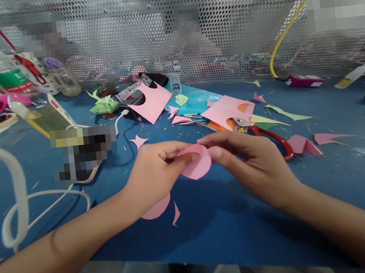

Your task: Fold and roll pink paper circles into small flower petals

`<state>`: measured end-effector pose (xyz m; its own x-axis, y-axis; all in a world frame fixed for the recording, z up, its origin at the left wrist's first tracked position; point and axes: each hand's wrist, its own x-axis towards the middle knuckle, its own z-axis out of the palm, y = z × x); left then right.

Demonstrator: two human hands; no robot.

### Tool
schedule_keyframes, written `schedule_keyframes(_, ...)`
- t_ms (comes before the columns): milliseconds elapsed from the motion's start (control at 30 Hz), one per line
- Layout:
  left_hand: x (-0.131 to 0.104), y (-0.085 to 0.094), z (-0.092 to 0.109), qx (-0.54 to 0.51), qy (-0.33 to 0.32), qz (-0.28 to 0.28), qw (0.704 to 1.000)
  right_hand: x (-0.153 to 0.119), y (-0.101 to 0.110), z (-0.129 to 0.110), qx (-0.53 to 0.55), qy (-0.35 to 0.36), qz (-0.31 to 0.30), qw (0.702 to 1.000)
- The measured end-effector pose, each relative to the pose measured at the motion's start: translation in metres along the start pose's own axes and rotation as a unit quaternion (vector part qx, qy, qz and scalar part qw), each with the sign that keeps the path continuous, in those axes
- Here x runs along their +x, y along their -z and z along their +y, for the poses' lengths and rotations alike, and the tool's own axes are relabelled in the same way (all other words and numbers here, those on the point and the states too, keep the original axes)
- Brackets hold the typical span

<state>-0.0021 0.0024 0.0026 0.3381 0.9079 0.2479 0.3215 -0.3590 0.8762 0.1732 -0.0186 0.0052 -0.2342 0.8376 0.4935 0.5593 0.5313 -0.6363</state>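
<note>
A small pink paper circle [199,169] is held above the blue table between both hands. My left hand [160,169] pinches it, thumb on top and fingers beneath. On its right edge, the thumb and forefinger of my right hand [253,163] are closed. Under my left wrist lies another pink disc [157,208], partly hidden, with a thin pink scrap [176,214] beside it. Red-handled scissors [286,145] rest behind my right hand, partly covered by it and by a cut pink sheet [224,112].
A second cut pink sheet [154,102] and green paper scraps [104,104] lie at the back. At left are a phone [89,163], a white cable [20,188] and a bottle [18,93]. Perforated metal [145,27] stands behind the table [232,235].
</note>
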Motion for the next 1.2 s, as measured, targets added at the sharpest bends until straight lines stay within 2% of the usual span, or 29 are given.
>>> schedule_keyframes(133, 0.004, 0.001, 0.002, -0.130, 0.029, 0.016, 0.991, 0.006, -0.002, 0.007, 0.130, -0.075, -0.004, 0.989)
schedule_keyframes(267, 0.007, 0.003, -0.001, -0.256, 0.026, 0.010, 0.966, 0.007, -0.007, 0.010, 0.222, -0.105, -0.027, 0.969)
schedule_keyframes(367, 0.008, 0.004, -0.002, -0.275, 0.033, -0.012, 0.961, 0.006, -0.008, 0.007, 0.239, -0.095, -0.034, 0.966)
schedule_keyframes(500, 0.007, 0.004, -0.002, -0.271, 0.046, -0.055, 0.960, 0.004, -0.006, 0.006, 0.201, -0.063, -0.045, 0.977)
schedule_keyframes(633, 0.007, 0.004, -0.002, -0.255, 0.047, -0.060, 0.964, 0.005, -0.004, 0.008, 0.122, -0.024, -0.027, 0.992)
schedule_keyframes(833, 0.006, 0.008, 0.001, -0.163, 0.019, -0.013, 0.986, 0.006, 0.001, 0.009, 0.028, 0.017, 0.011, 0.999)
schedule_keyframes(933, 0.004, 0.008, 0.002, -0.104, -0.026, -0.009, 0.994, 0.007, 0.003, 0.011, -0.022, 0.056, 0.013, 0.998)
schedule_keyframes(1067, 0.001, 0.008, -0.001, -0.011, -0.120, 0.024, 0.992, 0.006, 0.004, 0.016, -0.071, 0.133, -0.008, 0.989)
schedule_keyframes(1200, 0.000, 0.007, -0.002, 0.051, -0.129, 0.056, 0.989, 0.005, 0.003, 0.013, -0.075, 0.144, -0.010, 0.987)
